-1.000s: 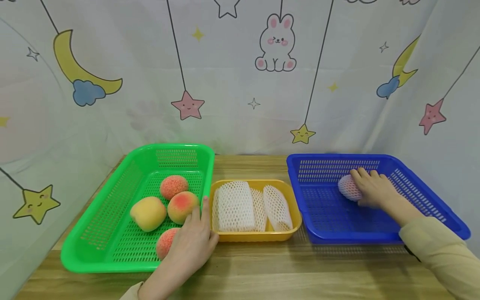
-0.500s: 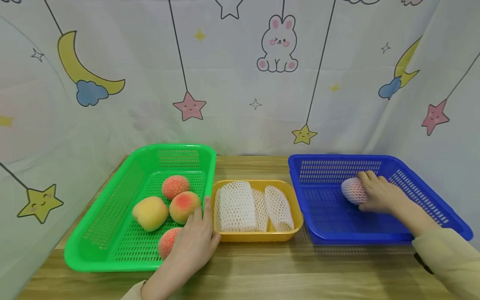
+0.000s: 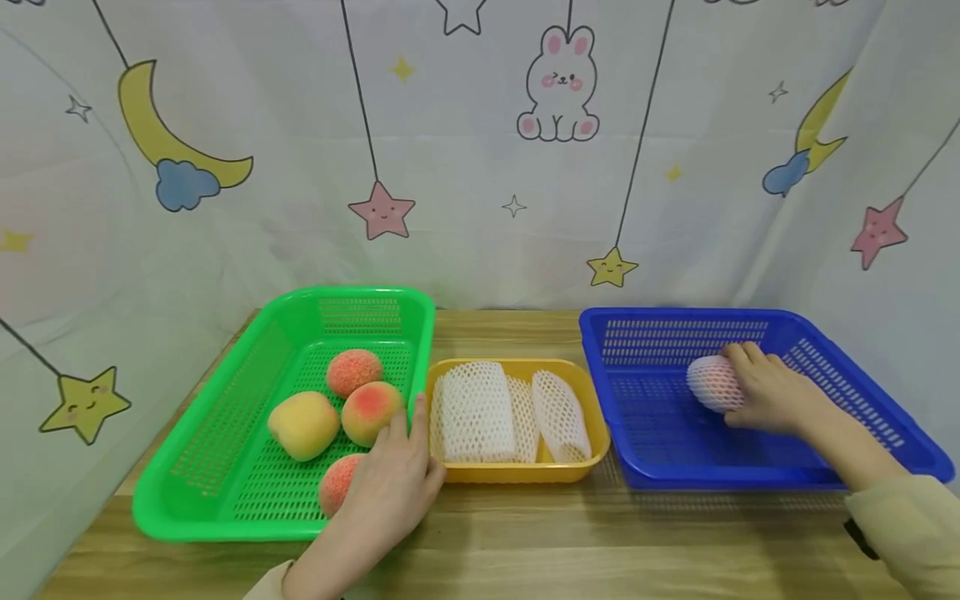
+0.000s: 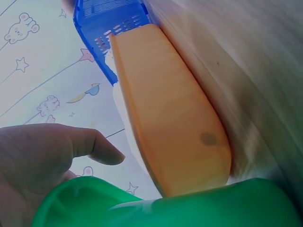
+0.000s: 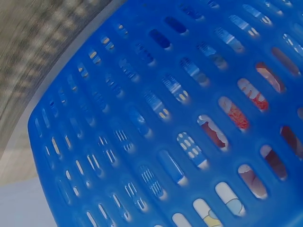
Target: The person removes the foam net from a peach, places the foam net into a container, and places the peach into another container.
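My right hand (image 3: pixel 776 396) holds the right end of a pinkish-red fruit (image 3: pixel 708 383) inside the blue basket (image 3: pixel 720 473). A white foam net covers this fruit. Through the basket's slots in the right wrist view, parts of the red fruit (image 5: pixel 234 113) show. At the green basket (image 3: pixel 232 532), my left hand (image 3: pixel 393 475) rests over the right rim, its index finger lying along it and its thumb outside. A red-blushed peach (image 3: pixel 371 412) lies by those fingers. A rough red fruit (image 3: pixel 339 483) is partly hidden behind the hand.
A yellow peach (image 3: pixel 303 425) and another rough red fruit (image 3: pixel 355 372) lie in the green basket. Between the two large baskets stands a yellow tray (image 3: pixel 517 473) with several white foam nets (image 3: pixel 477 412). A patterned curtain (image 3: pixel 465 167) hangs behind the wooden table (image 3: pixel 525 533).
Compared with a second ago, my right hand has shifted right and uncovers more of the net-wrapped fruit, which has moved slightly right. My left hand stays on the green rim.
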### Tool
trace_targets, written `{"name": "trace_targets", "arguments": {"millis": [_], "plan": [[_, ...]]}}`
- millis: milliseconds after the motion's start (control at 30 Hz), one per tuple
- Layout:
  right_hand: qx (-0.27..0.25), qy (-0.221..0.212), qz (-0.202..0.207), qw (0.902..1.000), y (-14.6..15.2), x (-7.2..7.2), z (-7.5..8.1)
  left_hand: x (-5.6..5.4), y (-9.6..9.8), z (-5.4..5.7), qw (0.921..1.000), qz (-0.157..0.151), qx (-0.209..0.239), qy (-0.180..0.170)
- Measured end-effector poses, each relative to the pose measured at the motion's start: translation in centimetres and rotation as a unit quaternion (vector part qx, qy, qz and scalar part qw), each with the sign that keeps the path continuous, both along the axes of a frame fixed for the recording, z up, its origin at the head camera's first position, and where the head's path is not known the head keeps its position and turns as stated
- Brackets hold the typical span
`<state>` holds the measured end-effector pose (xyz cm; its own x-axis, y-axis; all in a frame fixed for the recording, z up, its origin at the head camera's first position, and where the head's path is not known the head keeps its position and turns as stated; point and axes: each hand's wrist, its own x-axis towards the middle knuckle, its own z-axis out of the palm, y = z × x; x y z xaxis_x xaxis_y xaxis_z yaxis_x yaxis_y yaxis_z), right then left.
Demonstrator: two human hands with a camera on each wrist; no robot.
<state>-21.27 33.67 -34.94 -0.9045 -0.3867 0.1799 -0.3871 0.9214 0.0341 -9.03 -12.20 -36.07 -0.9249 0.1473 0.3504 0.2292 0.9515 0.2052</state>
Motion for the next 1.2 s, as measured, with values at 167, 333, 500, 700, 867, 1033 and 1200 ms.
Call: {"name": "trace_targets", "arguments": {"millis": [167, 333, 500, 700, 867, 1033, 1200], "plan": [[-0.002, 0.007, 0.005, 1.0000, 0.0, 0.3, -0.1, 0.3, 0.0, 0.4, 1.0000, -0.004, -0.001, 0.003], [-0.006, 0.010, 0.009, 0.9999, -0.1, 0.7, -0.1, 0.6, 0.1, 0.7, 0.9999, -0.007, -0.005, 0.012], [-0.004, -0.005, 0.006, 1.0000, -0.3, 1.2, -0.1, 0.8, 0.2, 1.0, 0.9998, -0.008, -0.008, 0.014], [-0.009, -0.003, 0.009, 0.9999, -0.8, 1.8, 0.2, 1.2, 0.3, 1.4, 0.9993, -0.014, -0.011, 0.032], [-0.020, 0.012, 0.018, 0.9996, -1.3, 2.4, 0.7, 1.5, 0.3, 1.7, 0.9989, -0.019, -0.005, 0.043], [-0.048, 0.030, 0.031, 0.9979, -1.6, 2.9, 1.3, 1.6, 0.3, 1.9, 0.9991, -0.017, -0.001, 0.040], [-0.082, 0.043, 0.033, 0.9951, -2.0, 3.4, 1.6, 1.5, 0.3, 2.1, 0.9980, -0.018, -0.001, 0.061]]}}
